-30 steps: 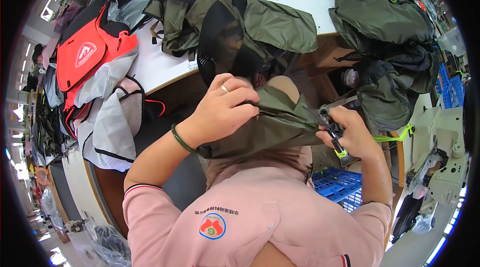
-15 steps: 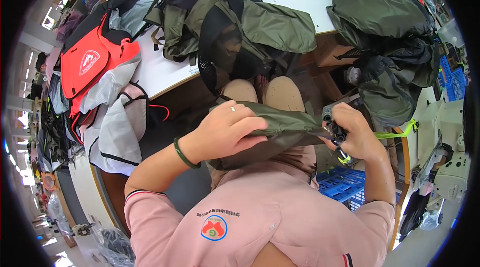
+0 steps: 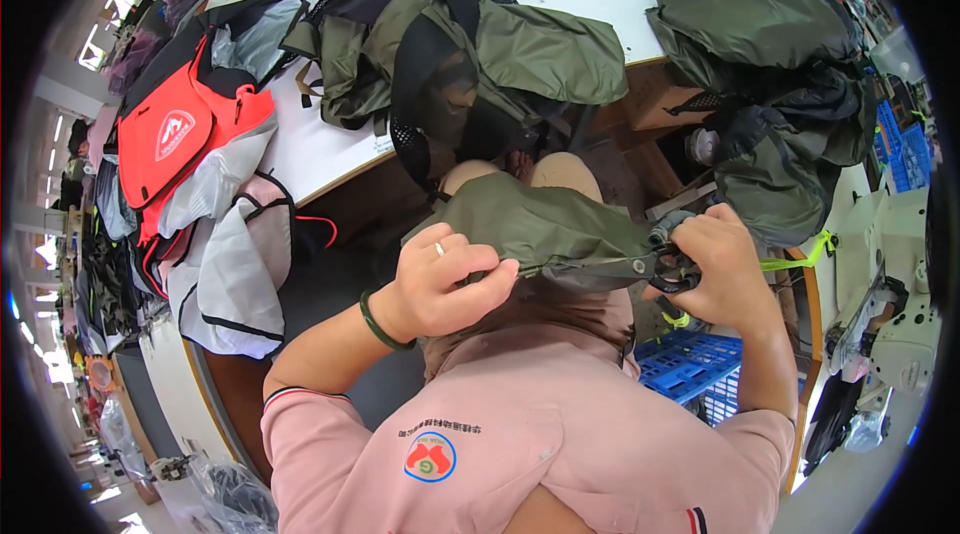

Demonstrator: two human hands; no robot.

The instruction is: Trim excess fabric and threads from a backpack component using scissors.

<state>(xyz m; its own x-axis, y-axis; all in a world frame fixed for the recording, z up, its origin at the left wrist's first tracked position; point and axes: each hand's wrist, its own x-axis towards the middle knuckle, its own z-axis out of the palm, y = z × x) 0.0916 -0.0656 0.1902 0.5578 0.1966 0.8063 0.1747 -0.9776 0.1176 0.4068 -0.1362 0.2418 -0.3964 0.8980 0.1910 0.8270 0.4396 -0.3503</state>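
An olive-green fabric piece (image 3: 550,219), perhaps part of a bag, lies across my lap. My left hand (image 3: 450,279) pinches its near edge between thumb and curled fingers. My right hand (image 3: 715,264) is wrapped round the black handles of a pair of scissors (image 3: 640,267). The blades point left along the fabric's near edge, toward my left thumb; whether they are apart or together I cannot make out. A yellow-green cord (image 3: 795,262) runs from beside my right hand toward the table edge on the right.
Olive and black backpacks (image 3: 540,44) lie on the white table (image 3: 345,154) ahead. More olive bags (image 3: 760,19) are heaped at the far right. A red and grey bag (image 3: 185,139) hangs over the left side. A blue crate (image 3: 690,364) and a sewing machine (image 3: 905,304) stand at the right.
The scissors have swung from upright to lying along the fabric edge. My left hand has moved slightly nearer and now pinches the edge. The fabric has spread out more over my knees.
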